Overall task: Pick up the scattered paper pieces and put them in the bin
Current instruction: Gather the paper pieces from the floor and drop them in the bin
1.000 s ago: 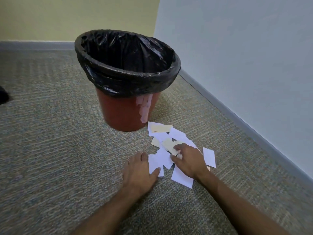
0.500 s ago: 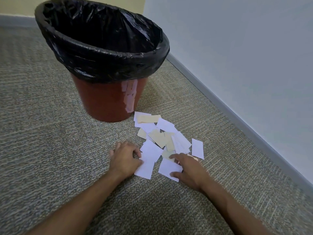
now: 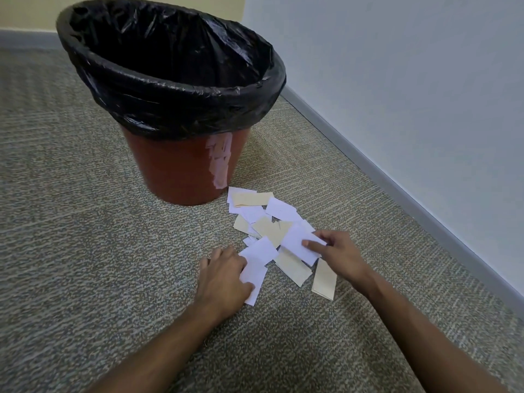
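Note:
Several white and cream paper pieces (image 3: 269,219) lie in a loose pile on the carpet, just right of the bin's base. The bin (image 3: 181,168) is reddish-brown with a black liner folded over its rim, standing upright at the upper left. My left hand (image 3: 222,275) lies at the pile's left edge with its fingers curled round white pieces (image 3: 256,262). My right hand (image 3: 338,255) is at the pile's right side and pinches a white piece (image 3: 297,241) between thumb and fingers. A cream piece (image 3: 324,279) lies under my right wrist.
Grey-beige carpet (image 3: 85,251) covers the floor. A pale wall with a grey baseboard (image 3: 411,188) runs diagonally along the right, close to the pile. Another baseboard (image 3: 25,39) crosses the far left behind the bin.
My right hand has moved up onto the pile and taken hold of a white piece. My left hand has gathered white pieces at the pile's left. The pile is pushed closer together.

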Demonstrator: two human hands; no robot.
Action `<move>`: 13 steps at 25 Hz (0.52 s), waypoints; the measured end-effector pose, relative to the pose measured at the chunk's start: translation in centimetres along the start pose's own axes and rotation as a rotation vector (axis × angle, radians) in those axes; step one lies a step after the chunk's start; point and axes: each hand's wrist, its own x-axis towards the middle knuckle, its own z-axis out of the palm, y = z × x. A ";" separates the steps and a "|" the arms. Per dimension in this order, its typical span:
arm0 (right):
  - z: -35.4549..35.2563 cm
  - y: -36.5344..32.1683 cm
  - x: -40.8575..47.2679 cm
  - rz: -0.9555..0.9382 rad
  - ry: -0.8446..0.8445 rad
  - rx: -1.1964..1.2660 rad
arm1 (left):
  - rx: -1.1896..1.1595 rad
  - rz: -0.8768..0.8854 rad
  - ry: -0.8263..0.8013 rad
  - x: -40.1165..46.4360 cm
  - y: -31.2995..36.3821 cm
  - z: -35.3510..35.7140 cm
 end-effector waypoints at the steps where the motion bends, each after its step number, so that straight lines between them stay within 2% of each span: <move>1: 0.0 -0.3 0.4 0.013 0.000 0.018 | -0.072 -0.006 0.031 -0.2 0.0 0.1; 5: 1.0 -1.5 2.6 0.009 0.010 -0.007 | -0.332 0.031 0.190 0.4 -0.4 0.4; 7: 2.2 -1.8 3.5 -0.025 -0.034 -0.078 | -0.307 0.105 0.146 1.4 -0.2 0.4; 10: 4.0 -1.6 4.7 -0.144 -0.104 -0.313 | -0.188 0.137 0.007 2.9 0.3 0.9; 13: 4.9 -1.8 5.4 -0.166 -0.071 -0.455 | -0.184 0.153 0.026 3.4 0.7 1.3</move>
